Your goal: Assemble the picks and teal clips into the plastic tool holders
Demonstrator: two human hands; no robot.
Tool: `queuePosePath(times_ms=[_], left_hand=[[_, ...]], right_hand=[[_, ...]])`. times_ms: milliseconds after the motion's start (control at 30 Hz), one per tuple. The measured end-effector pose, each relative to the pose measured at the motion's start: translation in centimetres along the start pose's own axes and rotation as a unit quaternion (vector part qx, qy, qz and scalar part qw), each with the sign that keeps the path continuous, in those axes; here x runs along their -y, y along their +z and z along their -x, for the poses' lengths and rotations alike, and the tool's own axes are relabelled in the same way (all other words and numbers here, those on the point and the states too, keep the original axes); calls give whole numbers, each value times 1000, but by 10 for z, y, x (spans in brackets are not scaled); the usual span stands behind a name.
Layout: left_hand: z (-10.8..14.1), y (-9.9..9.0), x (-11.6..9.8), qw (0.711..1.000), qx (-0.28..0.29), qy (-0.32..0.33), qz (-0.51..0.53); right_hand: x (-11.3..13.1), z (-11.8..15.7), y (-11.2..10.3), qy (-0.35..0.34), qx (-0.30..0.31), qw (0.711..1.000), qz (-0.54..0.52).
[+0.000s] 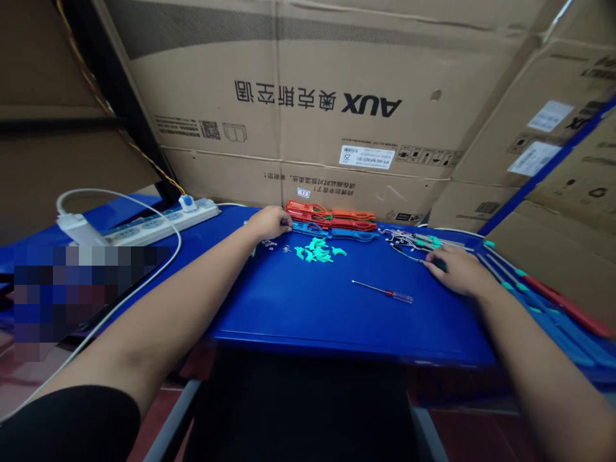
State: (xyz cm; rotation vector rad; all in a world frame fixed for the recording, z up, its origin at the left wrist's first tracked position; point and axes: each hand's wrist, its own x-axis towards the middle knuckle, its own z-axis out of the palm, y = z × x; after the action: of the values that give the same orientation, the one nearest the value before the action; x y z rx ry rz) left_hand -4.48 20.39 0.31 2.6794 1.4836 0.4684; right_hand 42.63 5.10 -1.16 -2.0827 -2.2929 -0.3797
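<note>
One black sleeve [79, 423]; two hands [268, 223] [455, 268]; one screwdriver [400, 297].

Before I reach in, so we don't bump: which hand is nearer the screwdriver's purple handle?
Right. The right hand is close by, beyond the purple handle and to its right; the left hand is farther off, beyond and left.

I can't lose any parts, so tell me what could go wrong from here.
The screwdriver lies loose and could roll if nudged. The small green pieces, heaped near the left hand, might scatter if it brushes them. The thin parts beside the right hand lie across one another and may snag if one is pulled.
</note>
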Motion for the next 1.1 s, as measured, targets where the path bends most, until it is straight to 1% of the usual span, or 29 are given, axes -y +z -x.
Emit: queuePosePath(times_ms=[133,233,300,367,433,467,533,567,633,667,700,767,833,933,1033,1100], left_hand=[[0,5,-1,1000,0,7,-11],[-1,4,-6,1000,-11,11,-21],[-1,-5,-12,999,-26,5,-29],[4,-20,-24,998,-43,-3,-35],[20,-40,-41,998,-56,-2,-40],[33,-48,-52,997,-59,3,-43],[67,-58,-76,997,-47,40,-52],[87,-59,-87,995,-57,63,-46],[124,-50,-106,992,-75,100,-24],[140,-43,-112,992,-69,103,-15],[154,-35,-115,993,-49,109,-3],[171,-18,-114,994,-34,98,20],[178,-6,-108,994,-38,82,53],[179,2,-99,991,-45,79,96],[179,0,-99,991,-46,80,93],[179,-6,-106,992,-54,75,84]], right_hand=[[3,2,5,-50,-15,993,-105],[4,3,4,-49,-35,987,-147],[6,4,-1,-34,-48,987,-149],[10,8,-9,-20,-79,986,-148],[17,16,-18,-12,-131,979,-156],[23,22,-23,-14,-157,974,-164],[36,35,-31,-31,-188,965,-181],[44,43,-34,-46,-190,962,-188],[58,59,-37,-69,-170,963,-198],[63,67,-37,-79,-159,964,-196],[67,74,-36,-84,-153,965,-194],[72,87,-33,-84,-150,966,-195],[72,97,-27,-82,-151,966,-196],[70,105,-17,-85,-149,967,-190],[69,106,-9,-85,-140,970,-179],[69,103,-12,-92,-133,973,-163]])
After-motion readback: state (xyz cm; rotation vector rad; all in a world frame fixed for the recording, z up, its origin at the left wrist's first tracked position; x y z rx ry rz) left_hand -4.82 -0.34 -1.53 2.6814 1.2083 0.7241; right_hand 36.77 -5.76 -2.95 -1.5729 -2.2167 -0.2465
